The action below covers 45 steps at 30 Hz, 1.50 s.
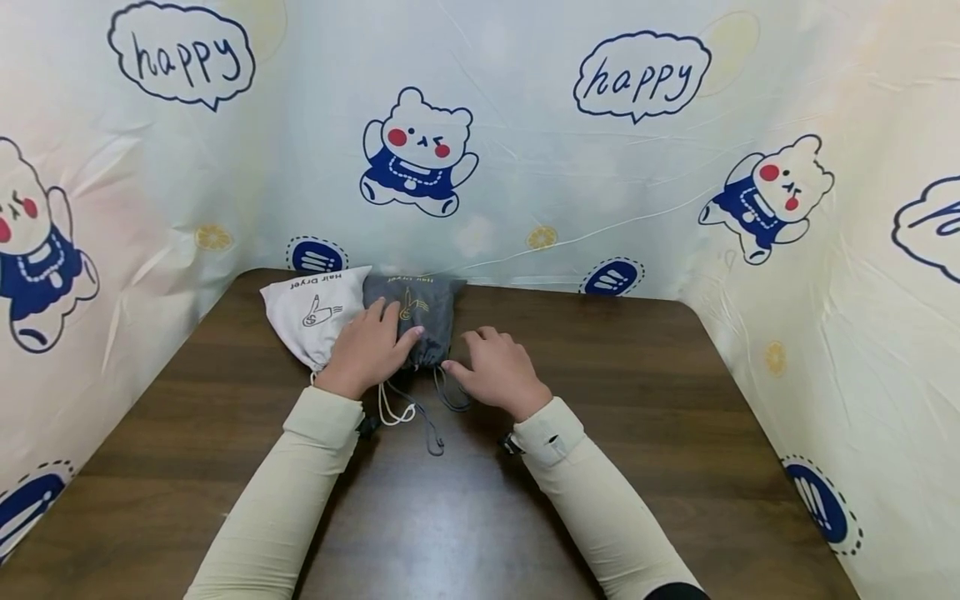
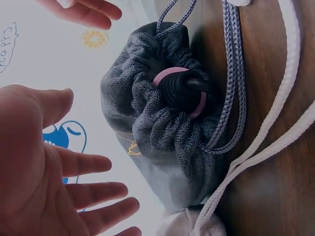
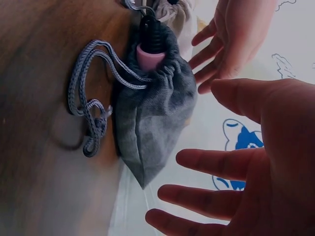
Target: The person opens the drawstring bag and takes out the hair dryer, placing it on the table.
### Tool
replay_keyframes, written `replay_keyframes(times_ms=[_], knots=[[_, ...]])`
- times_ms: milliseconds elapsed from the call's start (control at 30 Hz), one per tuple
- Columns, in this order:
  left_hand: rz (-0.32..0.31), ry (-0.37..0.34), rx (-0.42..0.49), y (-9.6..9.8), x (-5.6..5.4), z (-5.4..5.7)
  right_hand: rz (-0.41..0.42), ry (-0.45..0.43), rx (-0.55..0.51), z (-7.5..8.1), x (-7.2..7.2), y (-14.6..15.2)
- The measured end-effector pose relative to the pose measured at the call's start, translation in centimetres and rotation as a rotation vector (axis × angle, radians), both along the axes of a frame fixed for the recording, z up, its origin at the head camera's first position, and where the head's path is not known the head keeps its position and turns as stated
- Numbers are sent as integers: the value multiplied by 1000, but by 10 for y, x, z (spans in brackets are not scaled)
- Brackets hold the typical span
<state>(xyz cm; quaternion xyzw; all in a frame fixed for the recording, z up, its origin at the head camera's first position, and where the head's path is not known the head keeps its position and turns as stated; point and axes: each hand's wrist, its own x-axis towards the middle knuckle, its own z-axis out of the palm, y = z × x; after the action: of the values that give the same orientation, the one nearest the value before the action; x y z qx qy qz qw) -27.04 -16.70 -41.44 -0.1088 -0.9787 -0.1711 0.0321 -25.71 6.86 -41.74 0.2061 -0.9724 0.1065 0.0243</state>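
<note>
A dark grey drawstring bag (image 1: 433,321) printed "Hair Dryer" lies at the table's far side, beside a white drawstring bag (image 1: 311,310) with the same print. Inside the grey bag's gathered mouth show a pink rim (image 3: 150,58) and a black ribbed cord sleeve (image 2: 178,91). My left hand (image 1: 367,346), fingers spread, is over the bags where they meet; contact is hard to tell. To the right of the grey bag is my right hand (image 1: 501,371), fingers loosely bent and holding nothing. Grey drawstrings (image 2: 236,78) and white drawstrings (image 2: 290,44) trail onto the wood.
The brown wooden table (image 1: 637,400) reaches back to a printed cloth backdrop (image 1: 517,150) with bears and "happy" bubbles. The cloth also hangs along the left and right sides. Dark straps circle both wrists near the light sleeves (image 1: 300,475).
</note>
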Motion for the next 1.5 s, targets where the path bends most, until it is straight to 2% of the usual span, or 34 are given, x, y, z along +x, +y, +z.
replay_keyframes(times_ms=[267, 500, 867, 1067, 1500], knots=[[2, 14, -7, 1, -4, -5, 0, 2, 9, -7, -6, -6], [-12, -1, -17, 1, -5, -6, 3, 26, -9, -11, -12, -14], [-24, -54, 37, -4, -8, -11, 10, 18, -28, -15, -17, -25], [-31, -49, 7, -4, -10, -13, 38, 38, -27, -18, -21, -29], [-22, -81, -23, -3, -12, -21, 32, -8, -14, -21, -25, -35]])
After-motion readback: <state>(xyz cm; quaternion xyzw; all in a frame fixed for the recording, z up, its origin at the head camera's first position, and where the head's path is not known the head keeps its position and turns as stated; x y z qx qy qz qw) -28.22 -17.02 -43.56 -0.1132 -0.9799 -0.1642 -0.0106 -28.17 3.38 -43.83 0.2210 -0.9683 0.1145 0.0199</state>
